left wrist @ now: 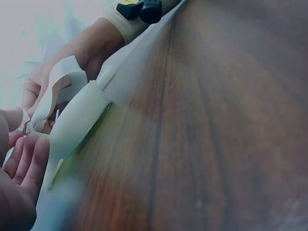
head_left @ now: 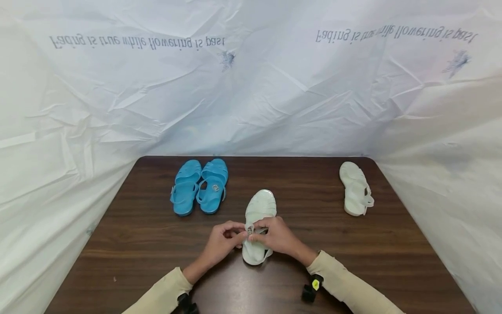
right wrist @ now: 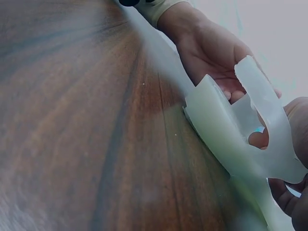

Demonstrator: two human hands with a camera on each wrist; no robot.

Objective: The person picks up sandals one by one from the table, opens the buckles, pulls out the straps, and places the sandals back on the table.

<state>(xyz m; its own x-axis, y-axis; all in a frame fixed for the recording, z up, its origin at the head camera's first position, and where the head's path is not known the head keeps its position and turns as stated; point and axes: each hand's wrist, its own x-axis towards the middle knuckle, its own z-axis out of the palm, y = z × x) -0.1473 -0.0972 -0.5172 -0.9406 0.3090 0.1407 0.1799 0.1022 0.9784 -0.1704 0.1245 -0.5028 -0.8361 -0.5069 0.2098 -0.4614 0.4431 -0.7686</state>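
Around you hangs a crinkled white sheet, printed twice along its far side with a line in mirrored letters that reads "Fading is true while flowering is past", each beside a small bluish flower motif. Below it lies the dark wood tabletop. At its far left a pair of blue sandals sits side by side, touching, toes pointing away from you; at the far right a single white sandal lies well apart from everything else. The near white sandal rests at the centre directly in front of you, its long axis running near to far with the toe away from you and the heel closest. Your hands meet across its middle, so neither is nearer than the other: your left hand comes in from the left, your right hand from the right, and both pinch the ankle strap at the small metal buckle. The left wrist view shows the left fingers curled just under that buckle. No brand mark can be read on the sandals.
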